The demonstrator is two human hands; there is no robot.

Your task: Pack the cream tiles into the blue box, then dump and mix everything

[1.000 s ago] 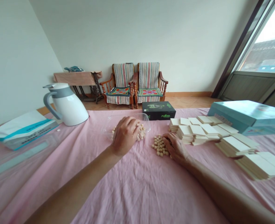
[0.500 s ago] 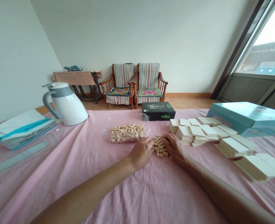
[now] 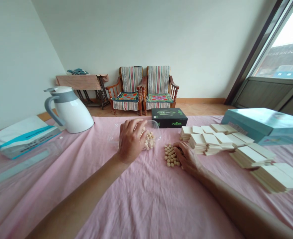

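Observation:
Reaching over the clear plastic container [image 3: 157,125], my left hand [image 3: 132,139] has its fingers bent and apart. It covers the left part of the small round wooden balls [image 3: 150,141] inside; its fingertips are partly hidden by the back of the hand. My right hand [image 3: 188,157] rests on the cloth with fingers loosely bent, against the right edge of a flat cluster of the same wooden balls [image 3: 170,156]. I see nothing gripped in either hand.
Stacks of pale rectangular boards [image 3: 211,139] stand to the right, before a light blue box [image 3: 263,124]. A black box [image 3: 169,118] lies behind the container. A white jug [image 3: 73,111] and a white-blue packet [image 3: 27,137] are at left on the pink cloth [image 3: 146,205].
My left hand has left the ball cluster's left side and moved left and away from me, over the container. My right hand stays beside the cluster.

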